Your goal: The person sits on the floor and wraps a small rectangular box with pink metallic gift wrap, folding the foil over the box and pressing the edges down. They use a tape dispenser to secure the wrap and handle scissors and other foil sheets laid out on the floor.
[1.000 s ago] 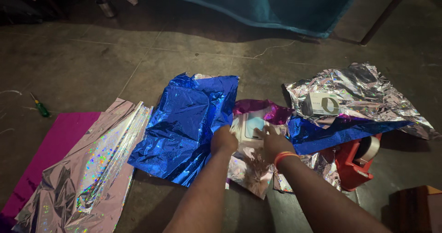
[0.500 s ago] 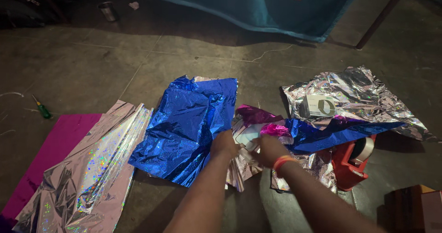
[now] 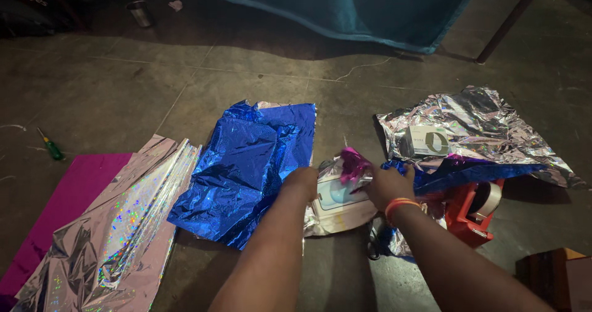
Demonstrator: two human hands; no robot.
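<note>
The small flat box, half wrapped in silver foil, lies on the floor between your two hands, its long side running from one hand to the other. Your left hand presses closed on its near-left edge; your right hand pinches the magenta foil scrap just above it. Left of your left hand lies the blue foil sheet; right of your right hand stands the red tape dispenser.

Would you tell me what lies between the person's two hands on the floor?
In the head view, a small silver-wrapped packet with a crumpled pink foil scrap on top lies between the left hand and the right hand.
</note>
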